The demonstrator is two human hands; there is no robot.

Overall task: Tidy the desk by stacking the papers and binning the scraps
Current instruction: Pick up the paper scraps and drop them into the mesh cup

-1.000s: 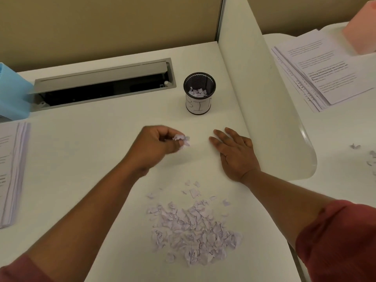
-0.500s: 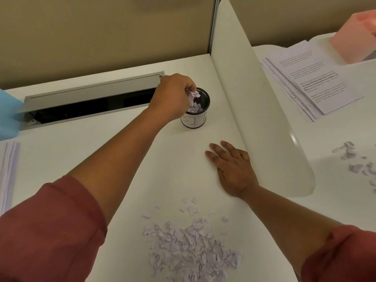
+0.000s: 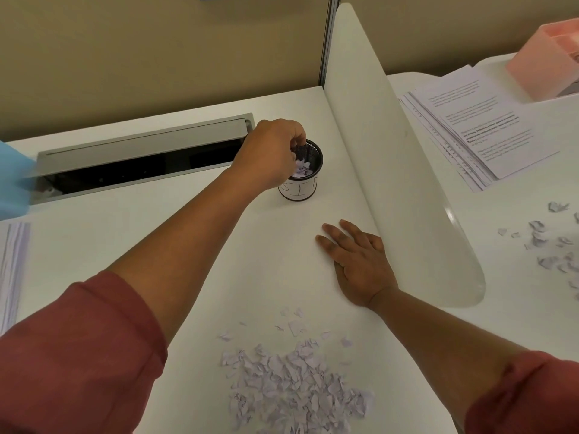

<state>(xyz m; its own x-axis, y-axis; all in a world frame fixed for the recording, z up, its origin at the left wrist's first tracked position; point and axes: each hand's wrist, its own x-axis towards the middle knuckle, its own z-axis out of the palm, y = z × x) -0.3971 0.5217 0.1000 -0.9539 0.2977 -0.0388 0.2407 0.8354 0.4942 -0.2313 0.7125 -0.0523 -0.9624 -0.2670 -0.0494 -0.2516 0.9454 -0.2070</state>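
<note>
Desk white, partition alongside

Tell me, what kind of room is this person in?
Probably an office. The white desk has a divider panel walling it off from the next desk, a metal cable slot at the back, and stacks of printed papers beyond the panel.

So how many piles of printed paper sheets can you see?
2. One stack of papers lies on the far side of the divider, at the right. Another paper stack sits at the left edge, cut off by the frame, so more may be hidden.
</note>
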